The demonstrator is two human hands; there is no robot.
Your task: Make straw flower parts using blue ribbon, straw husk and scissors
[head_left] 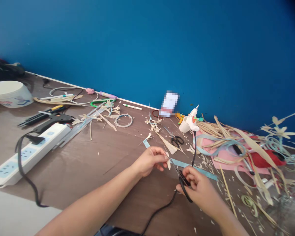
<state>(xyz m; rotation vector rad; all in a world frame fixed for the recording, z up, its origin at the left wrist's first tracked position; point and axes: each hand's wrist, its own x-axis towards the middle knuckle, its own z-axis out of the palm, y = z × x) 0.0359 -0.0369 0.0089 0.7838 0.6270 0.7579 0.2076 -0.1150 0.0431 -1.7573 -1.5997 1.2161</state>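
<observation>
My left hand pinches a small pale petal-shaped piece of dried husk between thumb and fingers. Black-handled scissors are in my right hand, with thumb and fingers in the loops. Their blades point up and left and reach the husk piece; whether they are cutting into it I cannot tell. Below and behind both hands a light blue ribbon strip lies on the brown table. Beyond it rest a second pair of scissors and small husk flowers.
A white hot glue gun stands in a white holder, its black cord running beneath my right hand. Husk strips and a red tool crowd the right side. A power strip, black glue gun and paper bowls are left.
</observation>
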